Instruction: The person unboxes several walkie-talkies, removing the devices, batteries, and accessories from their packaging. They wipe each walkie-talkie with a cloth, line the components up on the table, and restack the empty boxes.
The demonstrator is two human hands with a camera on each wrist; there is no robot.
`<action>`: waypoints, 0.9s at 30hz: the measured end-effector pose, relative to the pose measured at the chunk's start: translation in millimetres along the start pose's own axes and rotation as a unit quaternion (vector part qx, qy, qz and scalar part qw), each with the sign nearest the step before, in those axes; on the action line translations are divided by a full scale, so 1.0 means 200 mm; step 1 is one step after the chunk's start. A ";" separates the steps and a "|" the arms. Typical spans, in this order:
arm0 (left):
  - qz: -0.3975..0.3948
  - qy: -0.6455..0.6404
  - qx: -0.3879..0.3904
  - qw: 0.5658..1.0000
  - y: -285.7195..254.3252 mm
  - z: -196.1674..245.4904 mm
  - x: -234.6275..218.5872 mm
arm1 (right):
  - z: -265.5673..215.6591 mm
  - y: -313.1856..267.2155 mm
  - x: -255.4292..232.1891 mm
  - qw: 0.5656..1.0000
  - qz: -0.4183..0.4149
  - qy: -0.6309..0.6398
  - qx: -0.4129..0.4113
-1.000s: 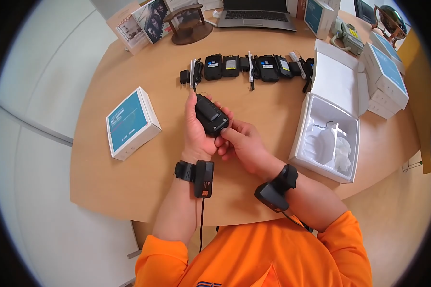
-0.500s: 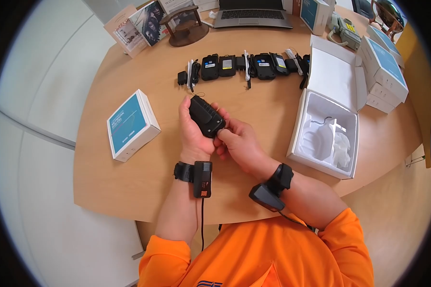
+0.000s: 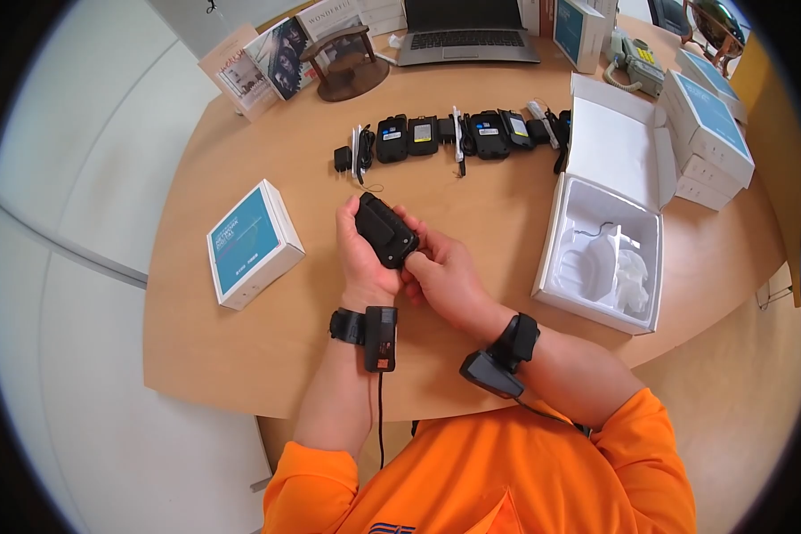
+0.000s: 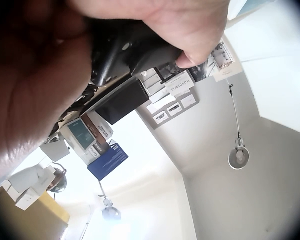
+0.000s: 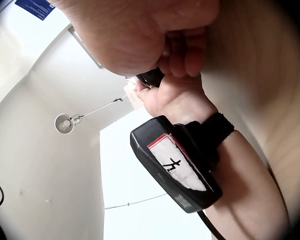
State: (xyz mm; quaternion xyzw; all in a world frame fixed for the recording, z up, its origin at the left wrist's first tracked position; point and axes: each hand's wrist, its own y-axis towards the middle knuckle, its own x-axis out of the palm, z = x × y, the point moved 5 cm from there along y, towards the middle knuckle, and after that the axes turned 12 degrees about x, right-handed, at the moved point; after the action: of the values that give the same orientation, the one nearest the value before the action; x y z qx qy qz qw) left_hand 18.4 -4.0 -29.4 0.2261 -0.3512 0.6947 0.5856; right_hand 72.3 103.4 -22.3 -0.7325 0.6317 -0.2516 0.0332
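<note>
My left hand (image 3: 365,265) holds a black handheld device (image 3: 384,233), thumb along its left side and fingers round its far right side. The device lies clip side up, with small screws at its near end and a thin cord loop at its far end. At that near end, the thumb and fingers of my right hand (image 3: 451,274) pinch the device's edge. Its underside is hidden by the hands. In the left wrist view part of the black casing (image 4: 122,55) shows between fingers and thumb; in the right wrist view my right hand (image 5: 125,37) covers most of it.
A closed blue-and-white box (image 3: 254,245) lies left, an open white box (image 3: 547,267) with a plastic tray right. Black devices (image 3: 392,140), chargers and cables form a row beyond the hands. Stacked boxes (image 3: 714,133), a phone (image 3: 639,64), a laptop (image 3: 467,40) and a wooden stand (image 3: 351,76) stand farther back.
Both hands keep hold of the device, which has shifted slightly left and toward the body in the head view. The head view itself has moved a little.
</note>
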 end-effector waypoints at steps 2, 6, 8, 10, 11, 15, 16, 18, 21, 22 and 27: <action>-0.014 -0.004 -0.012 1.000 0.02 -0.01 -0.03 | 0.01 0.01 0.00 1.000 -0.003 -0.011 0.008; -0.035 -0.007 -0.022 0.999 0.05 -0.01 -0.04 | 0.03 0.02 -0.02 0.999 -0.043 0.008 0.027; -0.045 -0.002 -0.022 0.999 0.05 -0.01 -0.03 | 0.02 0.01 -0.03 0.996 -0.054 0.052 0.039; -0.084 0.002 -0.027 0.996 0.03 0.00 -0.01 | 0.00 -0.01 -0.04 0.991 -0.047 0.107 0.058; -0.104 0.006 -0.030 0.994 0.03 0.00 0.00 | 0.00 -0.01 -0.05 0.992 -0.029 0.102 0.064; -0.039 0.010 0.022 0.999 0.03 0.01 0.00 | 0.01 0.02 -0.08 0.997 0.006 0.060 0.052; -0.039 0.005 0.029 0.999 0.05 0.03 -0.02 | 0.01 0.02 -0.09 0.998 0.008 0.041 0.042; -0.008 0.034 0.061 0.997 0.12 0.06 -0.09 | -0.01 0.02 -0.11 0.999 0.006 0.014 0.031; 0.057 0.086 0.114 0.988 0.27 0.20 -0.21 | -0.04 0.00 -0.13 0.999 0.037 0.016 -0.017; 0.066 0.137 0.135 0.979 0.34 0.28 -0.26 | -0.05 0.00 -0.13 0.998 0.052 0.023 -0.038; 0.077 0.357 0.284 0.886 0.55 0.59 -0.44 | -0.29 -0.18 -0.13 0.995 0.027 -0.030 -0.097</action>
State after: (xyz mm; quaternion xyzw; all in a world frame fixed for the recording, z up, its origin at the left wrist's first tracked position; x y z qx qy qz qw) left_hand -80.4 -157.8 -41.0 0.0917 0.0779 0.8417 0.5263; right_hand 79.2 150.2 32.3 -0.7224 0.6710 -0.1662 -0.0120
